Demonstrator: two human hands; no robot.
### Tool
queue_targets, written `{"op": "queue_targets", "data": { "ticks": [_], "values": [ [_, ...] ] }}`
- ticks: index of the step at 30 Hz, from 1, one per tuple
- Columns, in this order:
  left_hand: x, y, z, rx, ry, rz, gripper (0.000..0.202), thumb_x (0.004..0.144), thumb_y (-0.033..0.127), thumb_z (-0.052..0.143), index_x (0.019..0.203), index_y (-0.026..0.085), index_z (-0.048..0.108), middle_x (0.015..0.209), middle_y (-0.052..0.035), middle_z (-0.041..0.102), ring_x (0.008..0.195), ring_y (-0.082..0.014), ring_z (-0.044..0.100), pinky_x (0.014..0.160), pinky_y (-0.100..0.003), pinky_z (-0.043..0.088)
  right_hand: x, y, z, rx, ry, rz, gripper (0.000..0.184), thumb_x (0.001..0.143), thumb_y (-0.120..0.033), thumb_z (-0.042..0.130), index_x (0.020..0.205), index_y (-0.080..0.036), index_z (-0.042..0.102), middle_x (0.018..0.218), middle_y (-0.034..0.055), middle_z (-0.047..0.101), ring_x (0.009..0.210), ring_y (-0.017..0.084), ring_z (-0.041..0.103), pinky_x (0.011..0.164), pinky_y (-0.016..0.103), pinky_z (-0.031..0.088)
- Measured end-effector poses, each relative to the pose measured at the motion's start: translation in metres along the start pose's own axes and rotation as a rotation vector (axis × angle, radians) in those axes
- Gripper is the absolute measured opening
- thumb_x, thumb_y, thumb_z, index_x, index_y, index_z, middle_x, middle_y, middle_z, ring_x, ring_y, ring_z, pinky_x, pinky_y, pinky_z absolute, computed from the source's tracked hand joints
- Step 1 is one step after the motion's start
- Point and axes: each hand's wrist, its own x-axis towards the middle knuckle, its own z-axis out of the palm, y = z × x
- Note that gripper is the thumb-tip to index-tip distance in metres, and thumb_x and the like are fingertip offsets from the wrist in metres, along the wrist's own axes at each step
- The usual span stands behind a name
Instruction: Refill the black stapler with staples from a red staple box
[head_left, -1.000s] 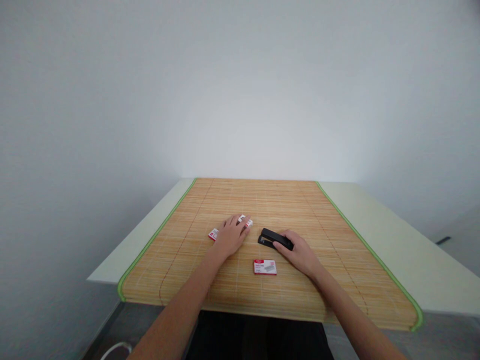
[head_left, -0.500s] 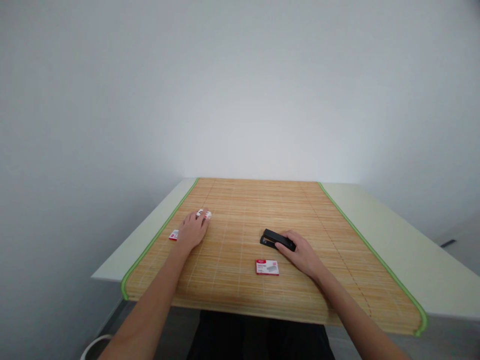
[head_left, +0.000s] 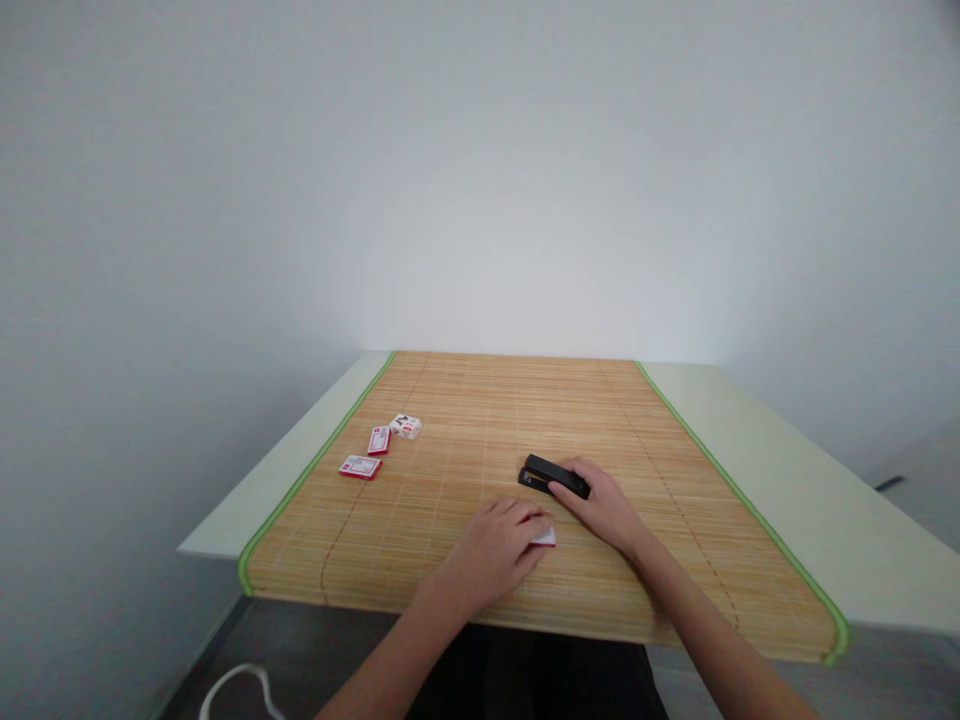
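My right hand (head_left: 600, 502) is closed around the rear end of a black stapler (head_left: 551, 473), which lies on the mat with its front pointing left. Just left of and nearer than the stapler, my left hand (head_left: 504, 547) covers a small red-and-white staple box (head_left: 545, 537). Its fingers lie over the far side and the thumb is at the near side; only the box's right end shows. At the left of the mat lie two similar flat red-and-white boxes (head_left: 361, 467) and a white box with a dark picture (head_left: 406, 426).
A bamboo mat (head_left: 495, 400) with green edging covers the middle of a white table (head_left: 795, 460). Its near edge reaches the front of the tabletop. Behind stands a plain white wall (head_left: 495, 200). A white curved object (head_left: 244, 672) is low at the left, by the floor.
My left hand has left the boxes at the left and moved right and nearer, onto the staple box by the stapler. My right hand stays on the stapler.
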Motion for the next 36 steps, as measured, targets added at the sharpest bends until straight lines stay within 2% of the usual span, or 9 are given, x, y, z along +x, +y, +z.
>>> {"op": "queue_targets", "data": {
  "ticks": [4, 11, 15, 20, 23, 25, 28, 30, 36],
  "values": [
    [-0.005, -0.016, 0.000, 0.006, -0.009, -0.046, 0.039, 0.093, 0.015, 0.058, 0.129, 0.030, 0.062, 0.126, -0.0031, 0.067, 0.119, -0.0231, 0.058, 0.105, -0.040, 0.046, 0.000, -0.002, -0.001, 0.006, 0.001, 0.000, 0.029, 0.094, -0.049, 0.060, 0.108, -0.026, 0.070, 0.105, 0.0064, 0.071, 0.099, 0.026, 0.064, 0.091, 0.042, 0.051],
    [-0.029, -0.114, -0.043, 0.161, 0.105, -0.285, 0.053, 0.079, 0.001, 0.046, 0.121, 0.028, 0.064, 0.133, -0.0035, 0.067, 0.131, -0.0233, 0.055, 0.118, -0.046, 0.036, 0.001, 0.001, -0.001, -0.013, 0.005, 0.010, 0.028, 0.094, -0.049, 0.060, 0.107, -0.026, 0.070, 0.103, 0.0062, 0.071, 0.096, 0.026, 0.065, 0.087, 0.040, 0.051],
    [-0.046, -0.149, -0.050, 0.119, 0.089, -0.329, 0.060, 0.073, -0.002, 0.038, 0.117, 0.029, 0.064, 0.140, 0.0021, 0.063, 0.143, -0.0190, 0.045, 0.124, -0.049, 0.029, 0.001, 0.002, -0.001, -0.006, 0.008, -0.001, 0.027, 0.094, -0.049, 0.060, 0.107, -0.027, 0.070, 0.104, 0.0058, 0.071, 0.096, 0.025, 0.065, 0.086, 0.039, 0.051],
    [-0.057, -0.166, -0.059, 0.148, 0.200, -0.358, 0.054, 0.086, 0.006, 0.034, 0.126, 0.028, 0.064, 0.146, 0.0021, 0.059, 0.142, -0.0191, 0.046, 0.125, -0.047, 0.029, 0.000, 0.000, -0.001, -0.008, -0.002, 0.003, 0.028, 0.095, -0.049, 0.059, 0.108, -0.027, 0.070, 0.104, 0.0063, 0.071, 0.097, 0.026, 0.065, 0.088, 0.040, 0.051],
    [-0.057, -0.176, -0.067, 0.254, 0.356, -0.466, 0.044, 0.098, 0.025, 0.037, 0.137, 0.026, 0.058, 0.147, -0.0027, 0.058, 0.138, -0.0220, 0.050, 0.121, -0.043, 0.035, 0.001, 0.001, -0.001, -0.014, -0.003, -0.004, 0.028, 0.095, -0.048, 0.059, 0.109, -0.027, 0.070, 0.105, 0.0064, 0.071, 0.098, 0.026, 0.065, 0.089, 0.041, 0.051],
    [-0.056, -0.181, -0.068, 0.338, 0.403, -0.588, 0.048, 0.100, 0.041, 0.043, 0.144, 0.024, 0.053, 0.150, -0.0071, 0.055, 0.139, -0.0274, 0.048, 0.119, -0.047, 0.034, 0.001, 0.000, -0.002, -0.032, -0.003, -0.019, 0.026, 0.094, -0.047, 0.059, 0.107, -0.027, 0.071, 0.103, 0.0065, 0.070, 0.099, 0.026, 0.065, 0.090, 0.041, 0.052],
    [-0.053, -0.182, -0.060, 0.437, 0.398, -0.727, 0.064, 0.098, 0.058, 0.046, 0.152, 0.025, 0.043, 0.156, -0.0117, 0.048, 0.145, -0.0344, 0.039, 0.119, -0.057, 0.027, 0.000, -0.006, 0.002, -0.077, -0.015, -0.041, 0.024, 0.095, -0.043, 0.058, 0.108, -0.028, 0.071, 0.103, 0.0069, 0.068, 0.098, 0.027, 0.065, 0.089, 0.041, 0.052],
    [-0.051, -0.180, -0.052, 0.482, 0.368, -0.749, 0.069, 0.097, 0.063, 0.045, 0.155, 0.028, 0.038, 0.160, -0.0121, 0.042, 0.148, -0.0361, 0.033, 0.119, -0.061, 0.021, -0.002, -0.015, 0.010, -0.092, -0.004, -0.038, 0.031, 0.095, -0.040, 0.057, 0.122, -0.030, 0.067, 0.110, 0.0073, 0.067, 0.101, 0.028, 0.065, 0.092, 0.043, 0.053],
    [-0.051, -0.175, -0.042, 0.557, 0.284, -0.715, 0.079, 0.089, 0.067, 0.056, 0.156, 0.031, 0.038, 0.165, -0.0109, 0.033, 0.152, -0.0395, 0.023, 0.119, -0.064, 0.015, -0.001, -0.056, 0.061, 0.005, 0.051, -0.044, 0.074, 0.090, -0.038, 0.064, 0.156, -0.036, 0.031, 0.137, 0.0100, 0.056, 0.122, 0.032, 0.059, 0.104, 0.049, 0.049]
  ]
}}
